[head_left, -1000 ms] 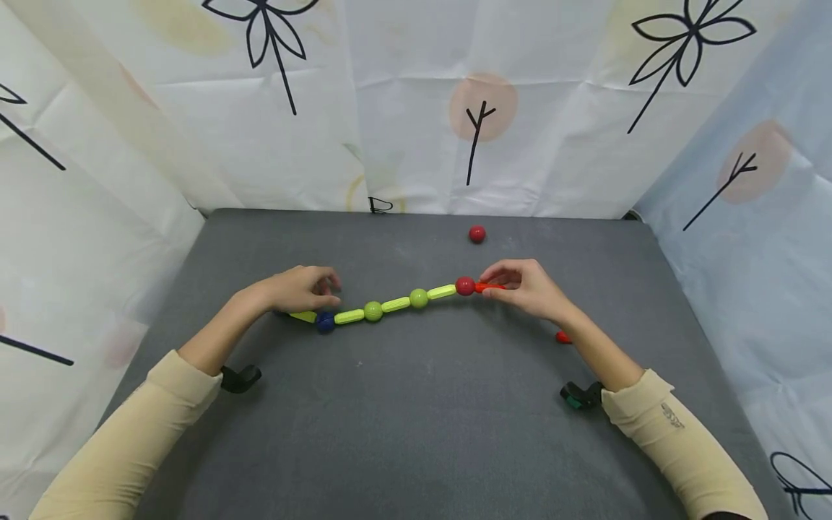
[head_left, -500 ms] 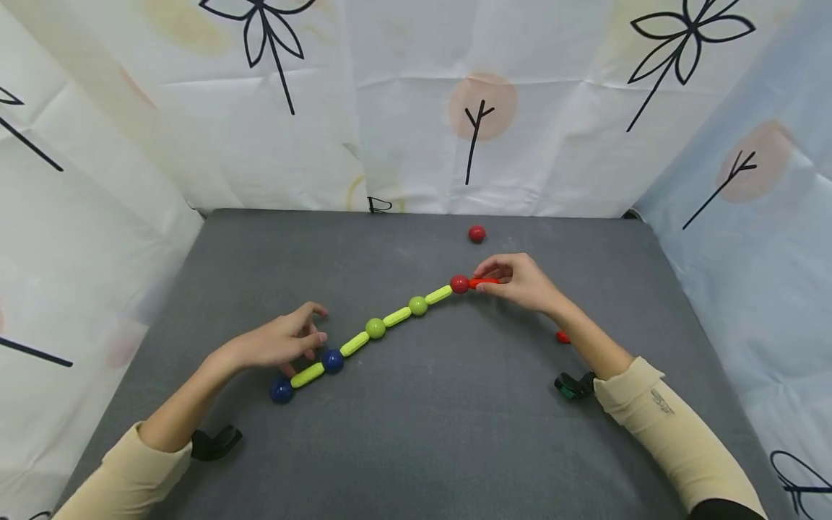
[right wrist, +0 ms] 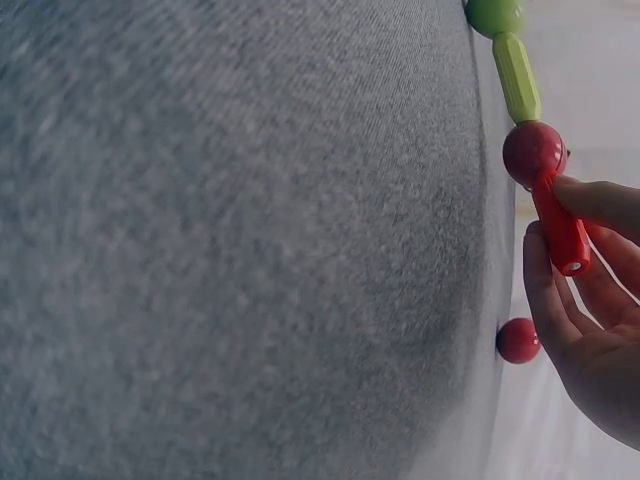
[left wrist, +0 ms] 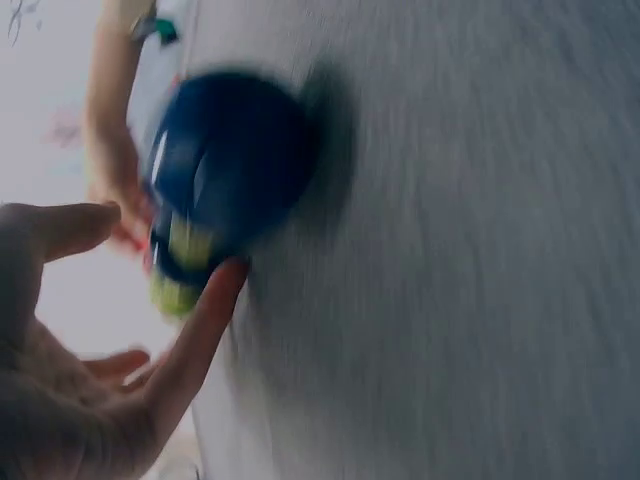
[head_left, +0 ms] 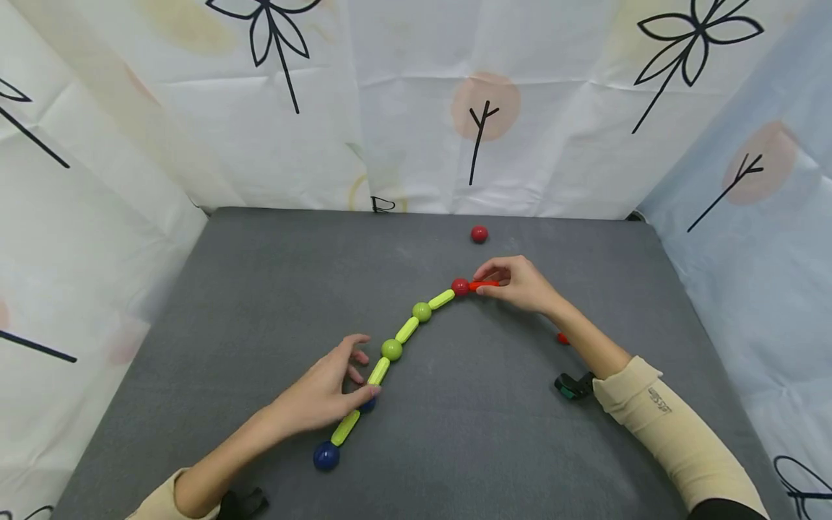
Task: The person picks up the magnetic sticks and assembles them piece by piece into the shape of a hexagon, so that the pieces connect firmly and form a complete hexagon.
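A chain of balls and short rods curves across the grey table. It runs from a dark blue ball (head_left: 326,456) through a second blue ball (head_left: 367,404), two green balls (head_left: 392,349) and several yellow-green rods (head_left: 407,330) to a red ball (head_left: 460,287). At its far end a red rod (right wrist: 563,228) is joined to the red ball; my right hand (head_left: 523,283) pinches that rod between thumb and fingers. My left hand (head_left: 325,386) is beside the lower chain with spread fingers, its thumb over the second blue ball. Blur in the left wrist view obscures the contact.
A loose red ball (head_left: 479,234) lies near the table's back edge. Another red piece (head_left: 562,338) is partly hidden by the right forearm. Patterned white cloth (head_left: 403,144) hangs behind and along both sides of the table.
The blue end of the chain has swung toward the front and right, with the left hand moving alongside it. My right hand stays nearly in place, pinching the red rod.
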A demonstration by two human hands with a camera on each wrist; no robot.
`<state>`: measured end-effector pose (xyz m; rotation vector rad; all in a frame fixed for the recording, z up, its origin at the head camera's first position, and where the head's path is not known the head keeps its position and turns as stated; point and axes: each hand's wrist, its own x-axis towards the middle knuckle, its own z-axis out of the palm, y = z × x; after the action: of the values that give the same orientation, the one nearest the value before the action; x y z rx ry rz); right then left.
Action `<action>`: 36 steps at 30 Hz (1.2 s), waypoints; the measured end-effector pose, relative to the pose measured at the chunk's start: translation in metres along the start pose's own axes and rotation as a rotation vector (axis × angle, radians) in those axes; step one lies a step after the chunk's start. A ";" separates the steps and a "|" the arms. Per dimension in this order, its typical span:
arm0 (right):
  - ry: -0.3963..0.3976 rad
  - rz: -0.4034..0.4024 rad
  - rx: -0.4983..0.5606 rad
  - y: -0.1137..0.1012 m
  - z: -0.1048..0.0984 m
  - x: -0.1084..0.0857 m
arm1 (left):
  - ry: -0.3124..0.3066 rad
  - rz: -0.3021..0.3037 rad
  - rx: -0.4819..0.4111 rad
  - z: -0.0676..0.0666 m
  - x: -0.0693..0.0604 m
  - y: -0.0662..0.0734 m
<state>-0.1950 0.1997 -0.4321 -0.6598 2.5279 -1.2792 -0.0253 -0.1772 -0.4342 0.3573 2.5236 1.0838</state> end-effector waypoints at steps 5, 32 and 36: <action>-0.003 0.000 -0.006 -0.003 -0.001 0.001 | 0.115 0.089 0.226 0.019 0.016 0.010; 0.021 0.097 0.031 0.011 -0.005 0.054 | 0.185 0.248 0.107 -0.039 0.121 0.013; -0.007 0.095 0.058 0.011 -0.005 0.054 | 0.121 0.324 0.115 -0.049 0.155 0.016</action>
<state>-0.2475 0.1823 -0.4383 -0.5248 2.4739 -1.3093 -0.1849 -0.1410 -0.4276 0.7773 2.7064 1.1036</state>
